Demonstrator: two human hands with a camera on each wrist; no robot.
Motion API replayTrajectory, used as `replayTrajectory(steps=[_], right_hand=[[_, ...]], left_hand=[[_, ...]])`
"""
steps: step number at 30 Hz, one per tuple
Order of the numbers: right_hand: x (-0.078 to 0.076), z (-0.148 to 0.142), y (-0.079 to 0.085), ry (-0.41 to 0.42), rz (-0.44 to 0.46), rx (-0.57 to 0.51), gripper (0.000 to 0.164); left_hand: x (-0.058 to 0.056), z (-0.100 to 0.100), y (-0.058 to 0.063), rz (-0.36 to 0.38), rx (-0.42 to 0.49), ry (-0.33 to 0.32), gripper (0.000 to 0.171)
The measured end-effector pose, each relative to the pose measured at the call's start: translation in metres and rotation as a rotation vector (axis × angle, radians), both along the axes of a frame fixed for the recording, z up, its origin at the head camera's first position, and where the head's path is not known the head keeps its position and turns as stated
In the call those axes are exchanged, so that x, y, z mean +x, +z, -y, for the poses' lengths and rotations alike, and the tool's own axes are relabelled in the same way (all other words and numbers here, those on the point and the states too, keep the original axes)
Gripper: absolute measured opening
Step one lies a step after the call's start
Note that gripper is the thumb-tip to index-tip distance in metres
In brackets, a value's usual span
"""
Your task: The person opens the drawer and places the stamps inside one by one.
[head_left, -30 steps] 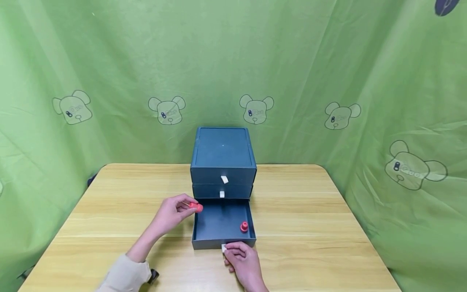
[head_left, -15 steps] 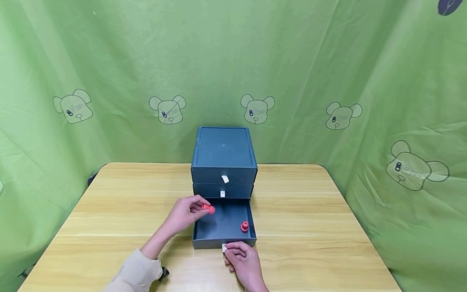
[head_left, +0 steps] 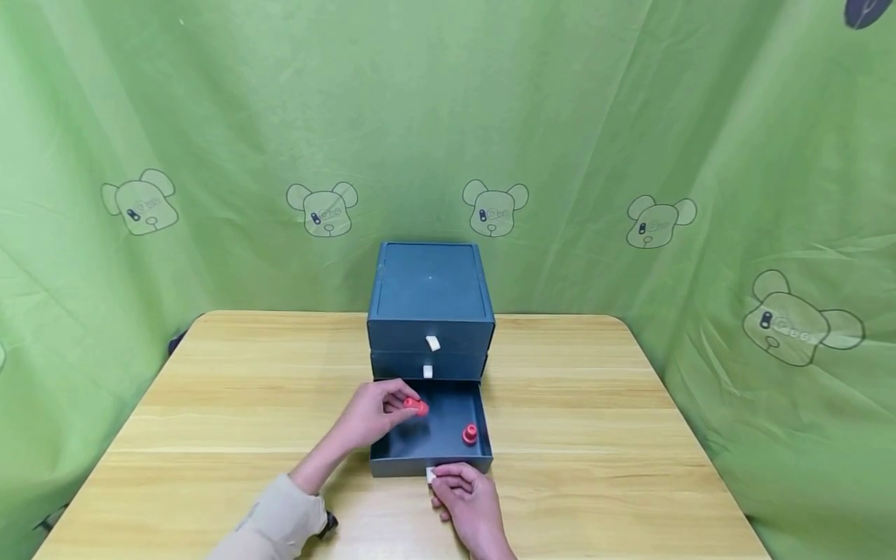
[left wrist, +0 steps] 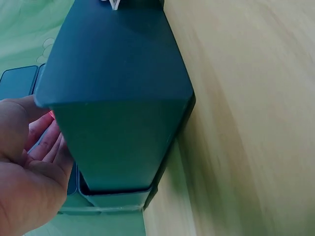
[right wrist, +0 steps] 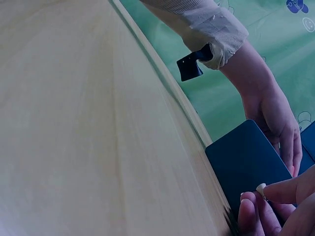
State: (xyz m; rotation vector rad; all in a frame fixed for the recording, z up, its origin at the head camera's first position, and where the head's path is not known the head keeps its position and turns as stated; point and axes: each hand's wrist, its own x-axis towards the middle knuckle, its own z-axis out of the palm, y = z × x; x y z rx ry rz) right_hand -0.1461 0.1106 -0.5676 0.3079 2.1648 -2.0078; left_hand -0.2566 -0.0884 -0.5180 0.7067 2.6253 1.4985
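The bottom drawer [head_left: 448, 412] of a dark blue cabinet [head_left: 430, 280] is pulled out towards me. My left hand [head_left: 371, 414] pinches a small red stepped piece [head_left: 418, 406] between thumb and fingers, above the drawer's left part. A second red piece [head_left: 470, 434] stands in the drawer near its right front corner. At the drawer's front, my right hand [head_left: 470, 502] pinches the white knob [head_left: 430, 473]. The right wrist view shows this knob [right wrist: 261, 189] between thumb and fingers. In the left wrist view the drawer's side hides most of the held red piece.
Two upper drawers are closed, with white knobs on the top one [head_left: 433, 343] and the middle one [head_left: 428, 372]. The cabinet stands on a light wooden table [head_left: 574, 435]. A green curtain [head_left: 413, 101] with bear drawings hangs behind and at both sides.
My left hand has moved right with the red piece, from the drawer's left edge to over its inside. The right hand stays on the knob, and the drawer has not visibly moved.
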Motion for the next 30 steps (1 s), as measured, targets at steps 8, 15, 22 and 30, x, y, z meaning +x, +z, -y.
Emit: replayTrajectory(steps=[8,15,22,30], right_hand=[[0.001,0.000,0.004,-0.004,0.011,0.007,0.018],[0.001,0.001,0.005,-0.001,0.015,0.008,0.018],[0.001,0.001,0.003,0.000,-0.003,-0.003,0.020],[0.000,0.001,0.001,-0.001,0.002,0.002,0.020]], left_hand=[[-0.001,-0.007,-0.005,-0.010,-0.014,-0.029,0.009],[-0.002,-0.011,-0.011,-0.026,-0.060,-0.030,0.007],[-0.002,-0.015,-0.013,-0.029,-0.101,-0.027,0.008],[0.000,-0.016,-0.012,-0.058,-0.189,-0.028,0.009]])
